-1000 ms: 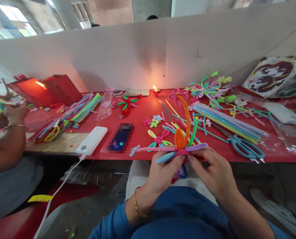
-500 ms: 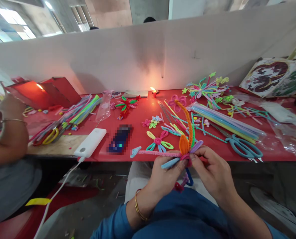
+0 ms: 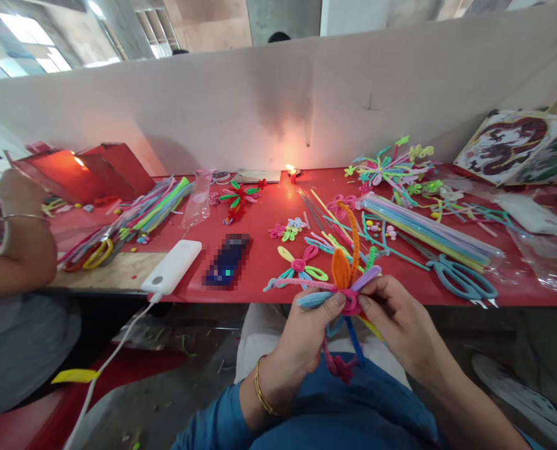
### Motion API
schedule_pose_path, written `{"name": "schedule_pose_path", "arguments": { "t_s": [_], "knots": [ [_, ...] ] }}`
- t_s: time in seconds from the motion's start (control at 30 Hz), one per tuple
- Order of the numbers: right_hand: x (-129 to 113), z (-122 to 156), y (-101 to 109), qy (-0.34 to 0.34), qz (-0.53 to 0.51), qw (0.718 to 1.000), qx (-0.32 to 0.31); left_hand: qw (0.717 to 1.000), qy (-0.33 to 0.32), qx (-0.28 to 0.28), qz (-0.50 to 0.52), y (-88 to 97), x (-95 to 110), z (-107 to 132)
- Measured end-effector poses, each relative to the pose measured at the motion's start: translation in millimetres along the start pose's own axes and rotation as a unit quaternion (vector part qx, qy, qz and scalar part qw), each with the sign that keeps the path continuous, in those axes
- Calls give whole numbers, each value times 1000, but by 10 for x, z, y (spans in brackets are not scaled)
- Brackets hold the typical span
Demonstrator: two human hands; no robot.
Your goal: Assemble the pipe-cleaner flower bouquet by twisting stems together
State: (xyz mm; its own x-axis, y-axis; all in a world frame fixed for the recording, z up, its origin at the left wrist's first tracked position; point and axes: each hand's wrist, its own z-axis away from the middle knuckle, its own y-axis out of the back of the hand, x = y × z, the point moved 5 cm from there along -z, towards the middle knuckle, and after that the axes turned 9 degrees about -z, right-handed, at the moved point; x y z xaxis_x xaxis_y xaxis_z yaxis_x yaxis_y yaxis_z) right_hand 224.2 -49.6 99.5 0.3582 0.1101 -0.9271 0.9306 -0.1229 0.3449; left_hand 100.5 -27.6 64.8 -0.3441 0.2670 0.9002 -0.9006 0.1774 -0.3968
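Observation:
A pipe-cleaner flower [image 3: 350, 302] with a pink coiled centre is held above my lap, near the table edge. Orange, lilac and light-blue looped petals spread from it, and long stems stick out left, up and down, some with small flowers on their ends. My left hand [image 3: 304, 334] pinches it at the left, thumb on the pink centre beside the light-blue petal. My right hand [image 3: 402, 322] grips its right side by the lilac petal. Just beyond lies a finished-looking pipe-cleaner flower [image 3: 298, 265] with yellow, pink, green and blue petals.
A lit red candle [image 3: 292, 175] burns by the white partition. Blue-handled scissors [image 3: 461, 275] and bagged pipe cleaners [image 3: 428, 231] lie at the right. A phone [image 3: 226, 259] and a cabled white power bank [image 3: 172, 267] lie at the left. Another person's arm [image 3: 22, 237] is at the far left.
The pipe-cleaner flower has tilted in my hands, so its pink centre faces me more. The hanging stems below show more, with a yellow one now visible. Both hands keep their hold.

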Motion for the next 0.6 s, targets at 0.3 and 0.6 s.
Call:
{"name": "schedule_pose_path", "arguments": {
  "t_s": [0.3, 0.6],
  "knots": [
    [-107, 78, -37, 166, 114, 979, 33, 999, -43, 17, -22, -10, 132, -23],
    [-144, 76, 75, 208, 118, 969, 70, 994, -57, -59, -67, -123, 204, 1]
  ]
}}
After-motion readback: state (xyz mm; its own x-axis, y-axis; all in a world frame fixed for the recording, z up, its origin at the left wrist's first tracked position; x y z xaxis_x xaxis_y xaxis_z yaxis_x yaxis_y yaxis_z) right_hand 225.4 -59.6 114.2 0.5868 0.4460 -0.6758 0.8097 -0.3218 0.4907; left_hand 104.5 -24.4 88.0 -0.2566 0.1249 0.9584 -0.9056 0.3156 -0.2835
